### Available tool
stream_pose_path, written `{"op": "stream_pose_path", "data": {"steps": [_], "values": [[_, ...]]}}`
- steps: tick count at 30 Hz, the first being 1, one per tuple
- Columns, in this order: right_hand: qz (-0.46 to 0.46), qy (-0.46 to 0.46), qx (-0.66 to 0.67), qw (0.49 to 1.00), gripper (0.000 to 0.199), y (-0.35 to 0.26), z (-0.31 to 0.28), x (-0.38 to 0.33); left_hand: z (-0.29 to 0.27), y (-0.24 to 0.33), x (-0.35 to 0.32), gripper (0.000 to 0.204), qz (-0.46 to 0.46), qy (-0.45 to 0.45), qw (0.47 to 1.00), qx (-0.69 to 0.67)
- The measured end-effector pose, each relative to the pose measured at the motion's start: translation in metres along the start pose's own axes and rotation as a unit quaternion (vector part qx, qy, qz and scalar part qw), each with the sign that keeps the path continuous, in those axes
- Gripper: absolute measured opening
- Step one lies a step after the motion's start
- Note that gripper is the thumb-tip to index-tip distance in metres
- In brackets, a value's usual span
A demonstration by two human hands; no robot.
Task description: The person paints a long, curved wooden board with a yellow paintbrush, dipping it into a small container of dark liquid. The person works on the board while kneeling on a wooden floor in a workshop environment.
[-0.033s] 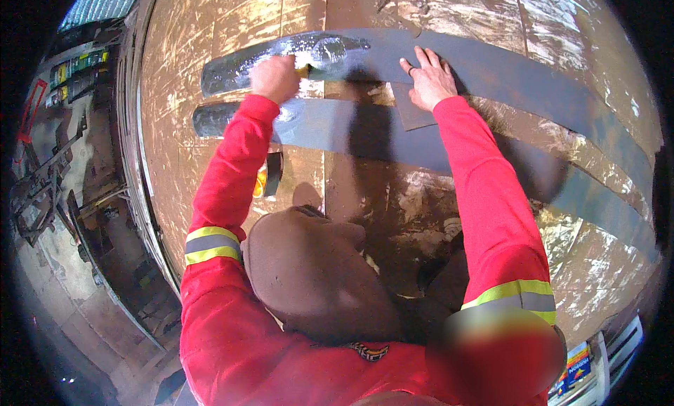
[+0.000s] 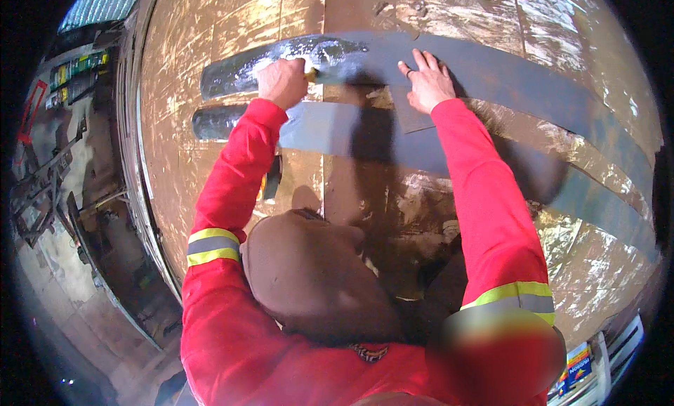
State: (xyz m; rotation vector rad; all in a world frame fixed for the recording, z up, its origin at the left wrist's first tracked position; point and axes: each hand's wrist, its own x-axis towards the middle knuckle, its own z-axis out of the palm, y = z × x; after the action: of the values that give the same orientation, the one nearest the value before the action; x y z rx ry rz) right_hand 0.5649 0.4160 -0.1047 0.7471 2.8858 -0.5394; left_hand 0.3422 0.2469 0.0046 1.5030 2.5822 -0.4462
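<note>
My left hand (image 2: 281, 83) is closed around a small tool with a yellowish end (image 2: 311, 75); the fingers cover most of it, so its kind is unclear. That hand is over the left part of the farther long grey curved strip (image 2: 505, 76), where the surface is dark, wet-looking and streaked with white. Fingers spread, my right hand (image 2: 430, 84) lies flat on the same strip, farther right, with a ring on one finger. A second grey strip (image 2: 323, 127) runs nearer to me, its left end also dark and shiny.
Both strips lie on a brown, scuffed board surface (image 2: 232, 20) with pale smears. A dark and orange object (image 2: 272, 181) sits beside my left sleeve, partly covered. Metal frames and a red frame (image 2: 31, 111) stand at far left. A blue and yellow package (image 2: 578, 367) is at lower right.
My left hand has shifted slightly to the right along the farther strip with the tool. The right hand stays almost where it was.
</note>
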Motion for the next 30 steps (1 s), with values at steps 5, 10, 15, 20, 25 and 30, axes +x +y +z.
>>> {"op": "stream_pose_path", "data": {"steps": [5,10,15,20,25,30], "values": [[-0.003,-0.024,-0.003,1.000,0.064,-0.005,-0.007,-0.006,-0.022,0.016,0.026,0.032,0.033,0.065,0.980,-0.187],[-0.006,-0.018,-0.008,1.000,0.062,-0.003,-0.009,-0.003,-0.009,-0.018,0.070,0.026,-0.054,-0.001,0.993,-0.103],[-0.005,-0.020,0.002,1.000,0.062,-0.002,-0.008,-0.003,-0.002,-0.069,0.071,0.021,-0.095,-0.031,0.994,-0.049],[-0.005,-0.021,0.007,1.000,0.063,-0.001,-0.008,-0.003,0.012,-0.127,0.062,0.022,-0.125,0.003,0.992,0.019],[-0.003,-0.020,0.002,1.000,0.063,-0.004,-0.009,-0.002,0.008,-0.133,0.064,0.019,-0.122,0.045,0.989,0.065],[-0.008,-0.007,0.009,1.000,0.062,-0.001,-0.006,-0.002,0.002,-0.099,0.077,0.021,-0.055,0.025,0.997,0.056]]}}
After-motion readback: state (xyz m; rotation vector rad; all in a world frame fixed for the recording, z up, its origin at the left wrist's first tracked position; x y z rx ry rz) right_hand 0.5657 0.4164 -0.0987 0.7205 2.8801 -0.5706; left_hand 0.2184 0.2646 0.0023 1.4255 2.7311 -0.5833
